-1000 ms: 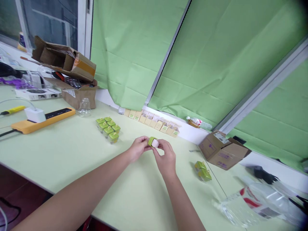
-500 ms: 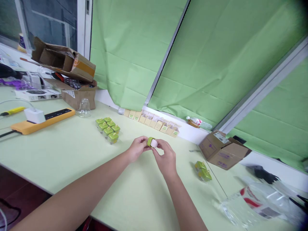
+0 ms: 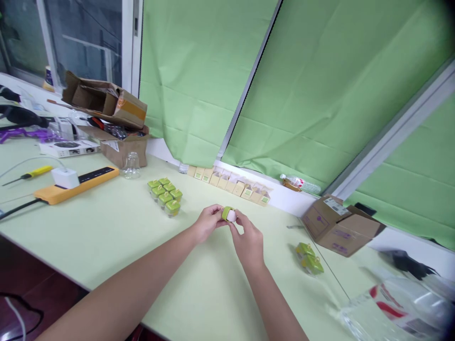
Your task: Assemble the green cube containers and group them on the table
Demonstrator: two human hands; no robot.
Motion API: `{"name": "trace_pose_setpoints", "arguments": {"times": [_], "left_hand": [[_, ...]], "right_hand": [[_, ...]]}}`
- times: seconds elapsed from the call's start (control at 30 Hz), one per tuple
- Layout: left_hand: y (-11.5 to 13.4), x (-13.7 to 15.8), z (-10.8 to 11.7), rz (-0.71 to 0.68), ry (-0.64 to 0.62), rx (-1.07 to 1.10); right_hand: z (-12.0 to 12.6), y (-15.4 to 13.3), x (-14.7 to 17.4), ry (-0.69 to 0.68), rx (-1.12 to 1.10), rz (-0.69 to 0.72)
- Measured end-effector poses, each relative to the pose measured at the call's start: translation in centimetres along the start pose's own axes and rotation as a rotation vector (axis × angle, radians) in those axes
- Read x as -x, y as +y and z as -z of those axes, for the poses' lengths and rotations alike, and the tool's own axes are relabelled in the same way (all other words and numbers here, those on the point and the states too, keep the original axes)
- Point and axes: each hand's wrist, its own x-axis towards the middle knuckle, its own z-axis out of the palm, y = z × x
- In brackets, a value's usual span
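Observation:
Above the middle of the table, both hands meet on one small object. It has a green square lid (image 3: pixel 225 213) with a pale pinkish-white rounded piece (image 3: pixel 232 216) at its open side. My left hand (image 3: pixel 207 223) is closed on the green lid from the left. From the right, the thumb and fingers of my right hand (image 3: pixel 249 240) pinch around the pale piece; their exact contact is partly hidden. Left of my hands stands a group of small clear containers with green lids (image 3: pixel 165 197). A pair of similar green-lidded containers (image 3: pixel 310 258) sits to the right.
Small kraft boxes (image 3: pixel 231 183) line the wall. Cardboard boxes (image 3: pixel 124 150) and an orange power strip (image 3: pixel 76 185) lie left, near a clear jar (image 3: pixel 131 166). On the right are an open carton (image 3: pixel 336 225) and a large clear plastic bottle (image 3: pixel 394 308).
The view has shifted slightly, so everything appears a little further right and lower. Both hands keep hold of the small green-lidded object in much the same pose.

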Motion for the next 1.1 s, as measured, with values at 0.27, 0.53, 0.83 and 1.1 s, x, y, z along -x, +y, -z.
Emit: {"name": "trace_pose_setpoints", "arguments": {"times": [0.27,0.53,0.83,1.1], "left_hand": [[0.5,0.5,-0.7,-0.011,-0.005,0.044],[0.1,0.2,-0.2,0.025,-0.056,0.138],[0.6,0.4,-0.3,0.064,-0.13,0.134],[0.7,0.2,0.3,0.101,-0.183,0.185]], "right_hand": [[-1.9,0.2,1.0,0.098,0.087,0.104],[-1.5,-1.1,0.8,0.148,0.121,0.188],[-0.2,-1.0,0.1,-0.078,-0.296,-0.137],[0.1,-1.9,-0.7,-0.211,-0.885,-0.435]]}}
